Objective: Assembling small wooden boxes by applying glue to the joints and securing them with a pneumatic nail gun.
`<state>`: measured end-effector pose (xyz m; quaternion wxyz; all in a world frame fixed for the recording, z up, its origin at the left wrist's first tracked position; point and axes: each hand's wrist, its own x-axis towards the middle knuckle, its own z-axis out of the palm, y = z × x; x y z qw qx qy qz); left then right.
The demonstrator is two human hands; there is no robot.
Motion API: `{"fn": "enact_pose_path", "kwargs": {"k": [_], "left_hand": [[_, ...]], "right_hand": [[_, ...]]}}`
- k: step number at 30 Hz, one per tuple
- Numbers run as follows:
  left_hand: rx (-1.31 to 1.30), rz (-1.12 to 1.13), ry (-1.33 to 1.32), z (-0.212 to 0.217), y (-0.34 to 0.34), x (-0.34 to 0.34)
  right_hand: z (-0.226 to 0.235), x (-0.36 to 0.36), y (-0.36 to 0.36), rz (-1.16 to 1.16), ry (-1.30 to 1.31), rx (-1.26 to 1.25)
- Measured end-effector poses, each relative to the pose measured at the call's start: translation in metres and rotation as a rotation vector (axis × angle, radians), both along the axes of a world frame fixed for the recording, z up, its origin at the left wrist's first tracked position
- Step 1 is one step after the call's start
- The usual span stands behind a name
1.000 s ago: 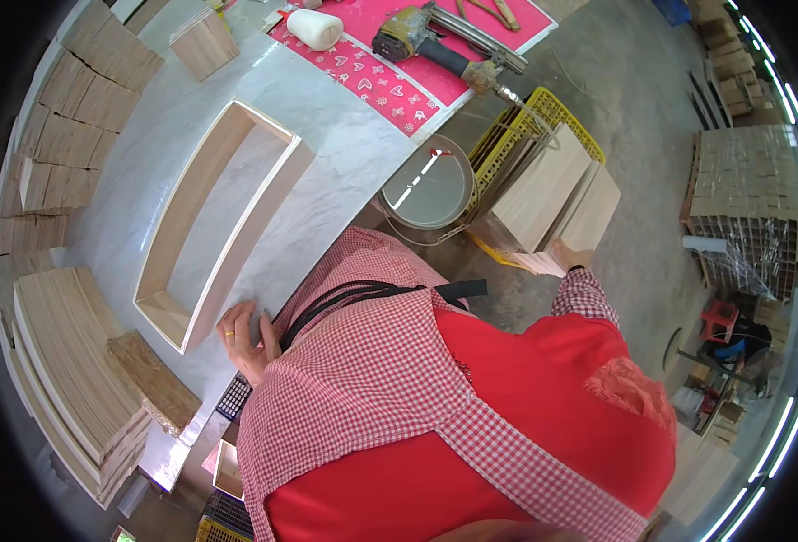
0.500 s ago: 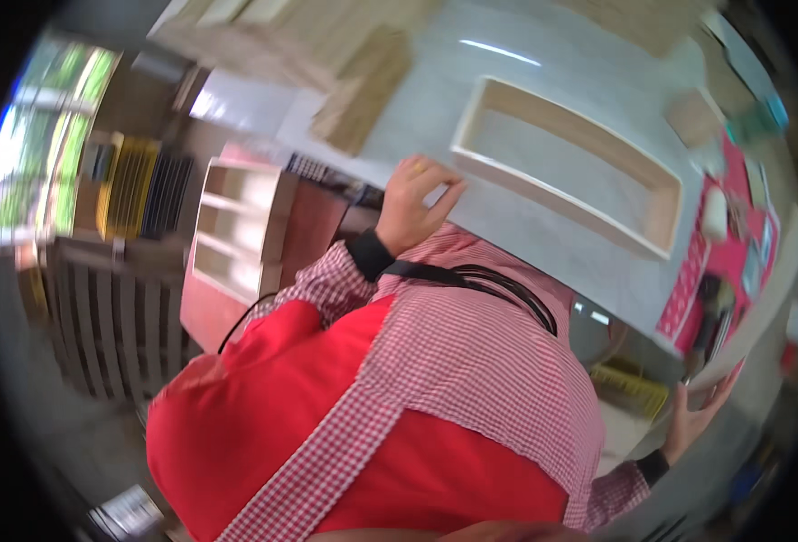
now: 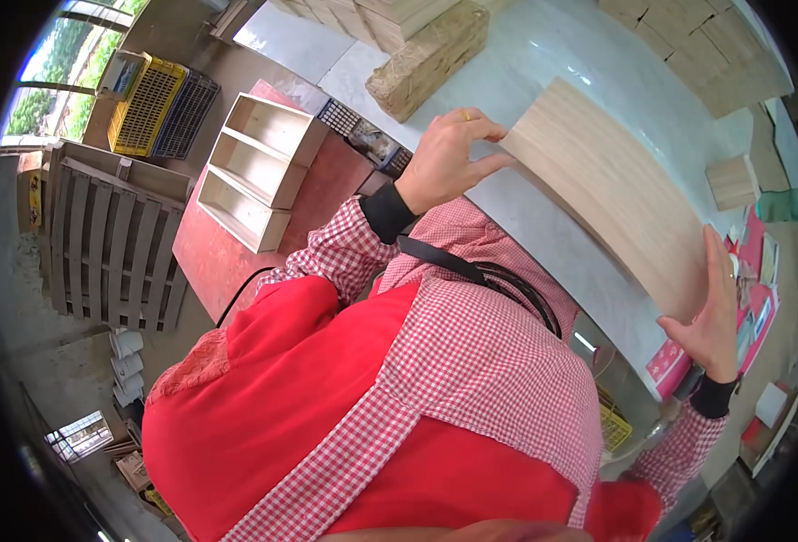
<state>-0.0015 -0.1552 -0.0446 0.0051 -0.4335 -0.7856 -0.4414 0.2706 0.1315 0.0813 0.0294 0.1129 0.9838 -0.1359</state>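
Observation:
A long, pale wooden board [image 3: 611, 185] spans the front of the grey tabletop, its grain running lengthwise. At its left end my left hand [image 3: 448, 155] has finger and thumb on either side of the corner. My right hand [image 3: 713, 307] grips the opposite end, fingers along the far side and thumb at the near edge. Whether the board rests on something is hidden, and the open rectangular wooden frame seen earlier does not show.
Behind the board lie a rough wooden block [image 3: 430, 59] and stacked wooden pieces [image 3: 697, 45]. A teal jar [image 3: 783, 206] stands far right. To my left, a three-compartment wooden box [image 3: 259, 167] sits on a reddish surface [image 3: 205, 262]; a slatted pallet [image 3: 114, 239] is beyond.
My right hand has come up from below the table's right edge to the board's right end. The board now covers where the open frame lay. My left hand has shifted right onto its corner.

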Motion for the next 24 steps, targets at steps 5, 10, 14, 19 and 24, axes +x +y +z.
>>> {"fn": "enact_pose_path", "kwargs": {"k": [5, 10, 14, 19, 24], "left_hand": [[-0.038, -0.021, 0.004, 0.005, 0.006, 0.001], [-0.036, -0.035, 0.052, 0.006, 0.011, 0.001], [-0.053, -0.078, 0.029, 0.011, 0.013, -0.002], [-0.147, -0.090, 0.112, 0.021, 0.014, -0.009], [-0.217, -0.081, 0.139, 0.029, 0.016, -0.007]], "right_hand": [[0.001, -0.001, 0.014, 0.021, -0.024, 0.036], [-0.008, -0.004, 0.025, 0.035, -0.030, 0.038], [-0.019, -0.003, 0.031, 0.031, -0.048, 0.003], [-0.023, -0.003, 0.028, 0.021, -0.063, -0.013], [-0.029, -0.001, 0.030, 0.007, -0.065, 0.005]]}}
